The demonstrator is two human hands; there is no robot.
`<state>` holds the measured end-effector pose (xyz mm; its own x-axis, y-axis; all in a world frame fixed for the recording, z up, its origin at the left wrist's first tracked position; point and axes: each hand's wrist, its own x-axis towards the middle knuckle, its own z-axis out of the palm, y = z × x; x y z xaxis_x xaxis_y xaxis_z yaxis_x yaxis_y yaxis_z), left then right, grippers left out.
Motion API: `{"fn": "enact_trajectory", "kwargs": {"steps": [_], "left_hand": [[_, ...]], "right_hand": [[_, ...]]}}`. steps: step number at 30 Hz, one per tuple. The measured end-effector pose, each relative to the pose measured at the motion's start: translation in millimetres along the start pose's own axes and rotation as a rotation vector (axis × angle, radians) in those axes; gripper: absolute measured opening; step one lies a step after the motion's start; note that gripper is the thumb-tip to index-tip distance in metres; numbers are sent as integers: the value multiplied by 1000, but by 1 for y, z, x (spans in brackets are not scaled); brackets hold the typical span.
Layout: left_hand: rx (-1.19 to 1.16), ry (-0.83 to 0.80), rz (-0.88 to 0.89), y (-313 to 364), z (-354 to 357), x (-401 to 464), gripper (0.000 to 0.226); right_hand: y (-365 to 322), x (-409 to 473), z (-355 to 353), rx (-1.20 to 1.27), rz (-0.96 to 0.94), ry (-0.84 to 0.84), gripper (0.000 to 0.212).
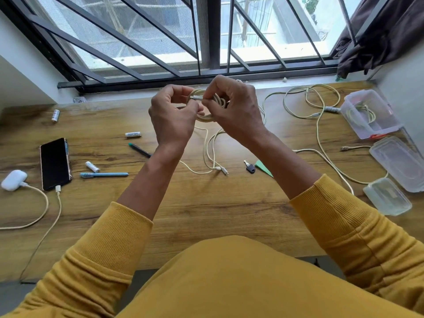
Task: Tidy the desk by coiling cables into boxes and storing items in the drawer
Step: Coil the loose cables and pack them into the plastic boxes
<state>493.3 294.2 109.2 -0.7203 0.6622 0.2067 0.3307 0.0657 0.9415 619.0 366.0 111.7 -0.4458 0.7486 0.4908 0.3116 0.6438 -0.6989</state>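
Above the middle of the wooden desk [206,214] both hands hold a coiled cream cable [204,117]. My left hand [172,115] grips the coil's left side. My right hand [231,111] pinches the cable's metal plug end [196,97] at the top of the coil. Another loose cable [213,157] lies on the desk below the hands, its plugs near the centre. A clear plastic box [367,115] at the right holds a coiled cable. More loose cable [312,99] loops beside it.
Two clear lids or boxes [399,164] [387,196] lie at the right edge. A phone [55,164] and white earbud case [13,180], both plugged into cables, sit at the left. Batteries [133,134], pens [104,174], a key [250,167] and green paper [263,167] are scattered about.
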Motion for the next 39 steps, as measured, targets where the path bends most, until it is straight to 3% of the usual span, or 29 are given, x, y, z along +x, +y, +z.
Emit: {"fn": "enact_trajectory", "kwargs": {"steps": [4,7,10,14,20,27,34,39], "left_hand": [[-116,-65,-106,1,0,1,22],[-73,-71,-47,1,1,2,19],[44,-61,56,2,4,-1,16],[162,-55,148,2,5,-7,12],[244,-55,183,1,2,-3,6],[295,-49,220,2,5,-3,9],[345,-60,324,0,4,-8,11],[340,-27,457,-6,5,-6,7]], "right_hand": [[0,0,-4,286,125,-24,20],[-1,-3,-4,552,287,29,30],[0,-6,-1,690,394,93,25],[5,-9,3,620,412,38,20],[4,-8,1,247,243,-39,16],[3,-9,7,-35,148,-7,14],[2,-10,2,91,125,8,13],[2,-8,-4,420,433,87,14]]}}
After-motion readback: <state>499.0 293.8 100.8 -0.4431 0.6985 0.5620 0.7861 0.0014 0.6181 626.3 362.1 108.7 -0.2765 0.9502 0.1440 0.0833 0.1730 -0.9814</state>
